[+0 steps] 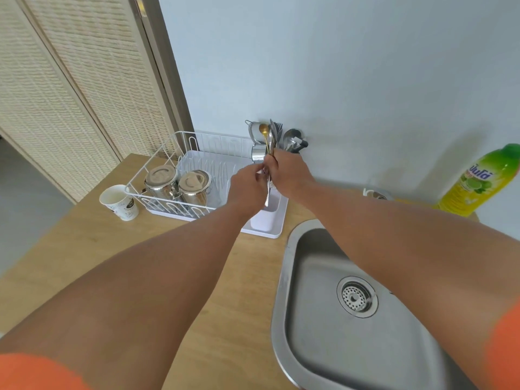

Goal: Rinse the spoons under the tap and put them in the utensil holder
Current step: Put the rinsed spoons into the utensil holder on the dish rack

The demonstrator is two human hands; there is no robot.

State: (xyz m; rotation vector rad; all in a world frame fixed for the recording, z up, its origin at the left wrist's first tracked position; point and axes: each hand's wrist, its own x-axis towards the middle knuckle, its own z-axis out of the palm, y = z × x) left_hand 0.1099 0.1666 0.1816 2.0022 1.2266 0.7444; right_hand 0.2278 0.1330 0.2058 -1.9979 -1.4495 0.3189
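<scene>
Both hands meet above the right end of the white dish rack (168, 147). My right hand (289, 171) grips a bundle of spoons (269, 142), one of them gold, with the bowls pointing up. My left hand (247, 187) pinches a silver utensil (266, 197) whose lower end hangs over the white utensil holder (263, 220). Behind my hands, more cutlery (292, 139) stands against the wall. The steel sink (309, 319) lies at lower right. My right arm hides most of the tap (377, 194).
Two upturned steel cups (177, 185) sit in the rack. A paper cup (121, 201) stands left of it on the wooden counter (84, 243). A yellow-green dish soap bottle (478, 181) stands at the far right by the wall.
</scene>
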